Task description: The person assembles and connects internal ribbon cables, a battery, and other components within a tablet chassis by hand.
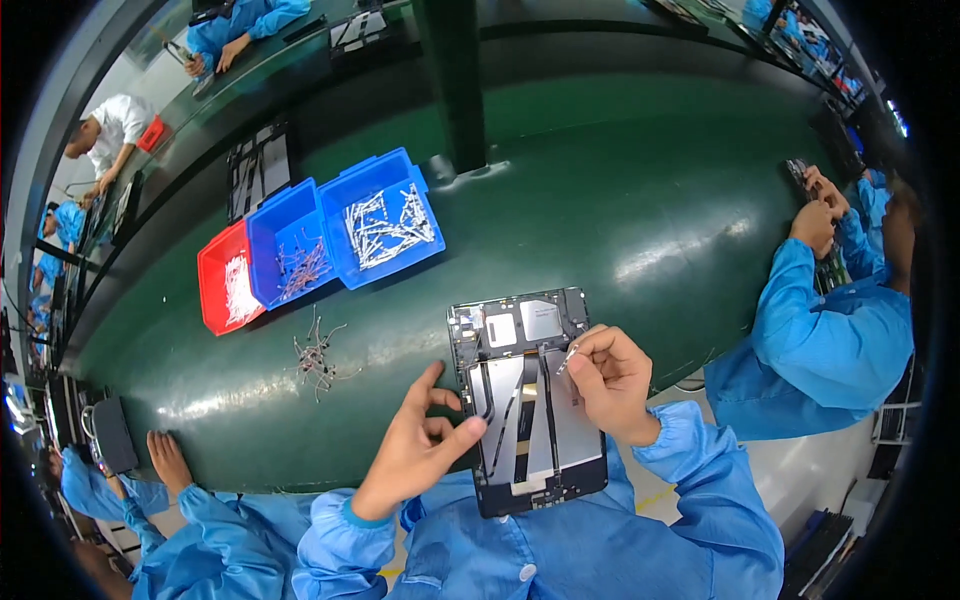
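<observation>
Basically, the opened tablet (531,412) lies just below and left of the right hand (615,380), long axis running away from the body, far end leaning slightly left. Right hand, nearer its upper right, pinches a small pale strip (567,361) aslant over it; contact unclear. Left hand (415,450) is parted, thumb over the left edge, no grasp visible. Tablet sits at the desk (560,230) edge before the person. Count: one tablet, one strip, two blue bins (372,178), one red bin (213,275), one loose wire cluster (316,353); bin contents too many to count.
</observation>
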Available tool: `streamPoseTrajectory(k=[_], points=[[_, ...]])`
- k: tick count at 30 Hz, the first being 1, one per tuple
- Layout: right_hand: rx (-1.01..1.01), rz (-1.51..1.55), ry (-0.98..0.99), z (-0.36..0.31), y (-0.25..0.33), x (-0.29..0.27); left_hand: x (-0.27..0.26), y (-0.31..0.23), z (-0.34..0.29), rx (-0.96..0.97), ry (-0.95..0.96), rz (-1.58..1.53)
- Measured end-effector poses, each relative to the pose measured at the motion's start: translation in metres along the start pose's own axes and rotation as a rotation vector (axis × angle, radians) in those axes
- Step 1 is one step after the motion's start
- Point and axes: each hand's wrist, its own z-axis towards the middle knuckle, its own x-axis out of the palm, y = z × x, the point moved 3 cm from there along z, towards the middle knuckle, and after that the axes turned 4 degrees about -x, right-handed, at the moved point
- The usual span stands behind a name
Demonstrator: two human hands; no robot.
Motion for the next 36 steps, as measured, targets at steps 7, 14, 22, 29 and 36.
streamPoseTrajectory(k=[7,14,22,29,36], points=[[0.032,0.041,-0.119,0.02,0.02,-0.024,0.037,-0.028,0.035,-0.43,0.472,-0.379],[-0.097,0.179,0.095,0.082,0.114,0.009,0.029,-0.084,0.064,0.77,-0.176,0.036],[-0.185,0.198,0.351,0.108,0.122,0.056,0.031,-0.059,0.092,1.137,-0.544,0.52],[-0.128,0.274,0.395,0.109,0.119,0.06,0.032,-0.055,0.086,1.144,-0.575,0.495],[-0.134,0.242,0.451,0.114,0.122,0.057,0.033,-0.065,0.08,1.161,-0.605,0.515]])
